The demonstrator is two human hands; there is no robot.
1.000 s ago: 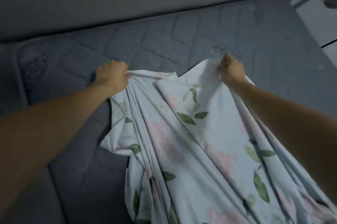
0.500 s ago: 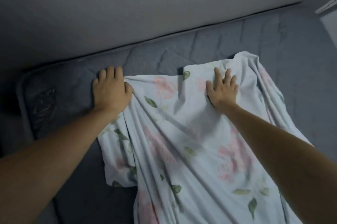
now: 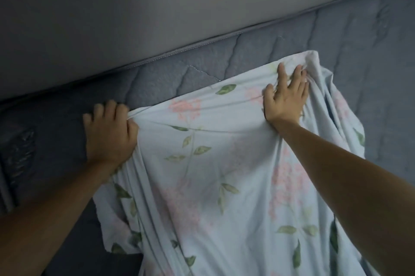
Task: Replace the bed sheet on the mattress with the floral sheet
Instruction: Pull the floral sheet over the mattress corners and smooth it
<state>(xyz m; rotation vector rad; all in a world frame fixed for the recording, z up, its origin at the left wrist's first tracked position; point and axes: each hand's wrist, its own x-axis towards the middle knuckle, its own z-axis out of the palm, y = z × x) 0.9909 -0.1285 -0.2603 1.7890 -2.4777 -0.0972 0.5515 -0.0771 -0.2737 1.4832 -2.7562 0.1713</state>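
The left hand is laid knuckles-up at the sheet's far left corner; its fingers are bent, and a gathered fold of cloth is pinched between thumb and forefinger, with taut creases running from that spot toward the right. The right hand is pressed flat on the cloth with fingers spread and straight — nothing is gripped by it; its fingertips lie just short of the bunched far right corner. The floral sheet, pale blue with pink blossoms and green leaves, is spread in a strip over the bare grey quilted mattress; its far edge lies near the mattress's far edge but apart from it, with bare mattress seen to either side. A grey wall is met by the mattress's far edge.
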